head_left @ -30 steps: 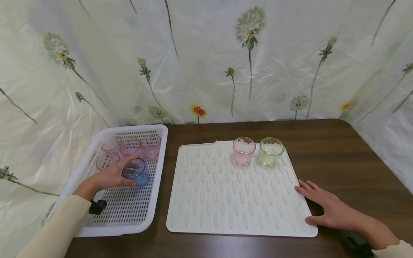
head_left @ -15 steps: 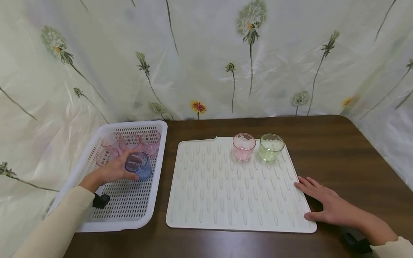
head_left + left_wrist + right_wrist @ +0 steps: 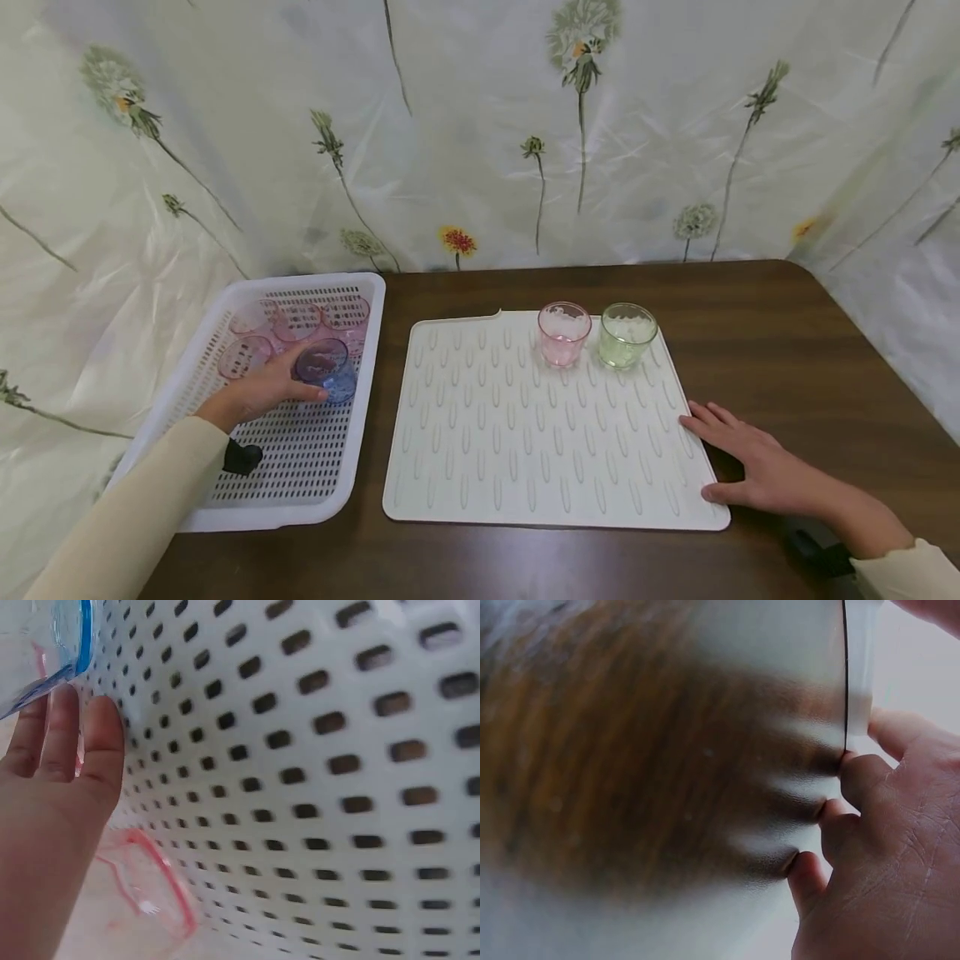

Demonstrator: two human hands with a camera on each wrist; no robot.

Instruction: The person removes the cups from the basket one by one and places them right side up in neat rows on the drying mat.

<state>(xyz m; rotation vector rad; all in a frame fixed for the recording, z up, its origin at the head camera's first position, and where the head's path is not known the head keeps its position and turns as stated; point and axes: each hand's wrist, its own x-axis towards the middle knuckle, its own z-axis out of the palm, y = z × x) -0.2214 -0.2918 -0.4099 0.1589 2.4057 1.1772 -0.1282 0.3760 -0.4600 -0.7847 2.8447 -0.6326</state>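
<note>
My left hand (image 3: 266, 385) reaches into the white plastic basket (image 3: 356, 450) and holds a blue drinking glass (image 3: 339, 385), thumb on its near side and fingers on the far side. In the left wrist view, the fingers (image 3: 103, 735) lie beside the blue glass's rim, near the perforated basket. Several pink glasses (image 3: 244, 358) stand behind and left of the held one. My right hand (image 3: 761, 471) rests with spread fingers at the right edge of a white ridged mat (image 3: 495, 450); the right wrist view shows its fingertips touching the table.
A pink glass (image 3: 564, 337) and a green glass (image 3: 627, 337) stand side by side at the mat's back right. Brown tabletop (image 3: 810, 350) surrounds the mat. Behind the table hangs a flowered curtain (image 3: 465, 125).
My left hand has shifted slightly right and back within the basket, with the blue glass in its grip. The head view has tilted a little downward. My right hand stays at the mat's edge.
</note>
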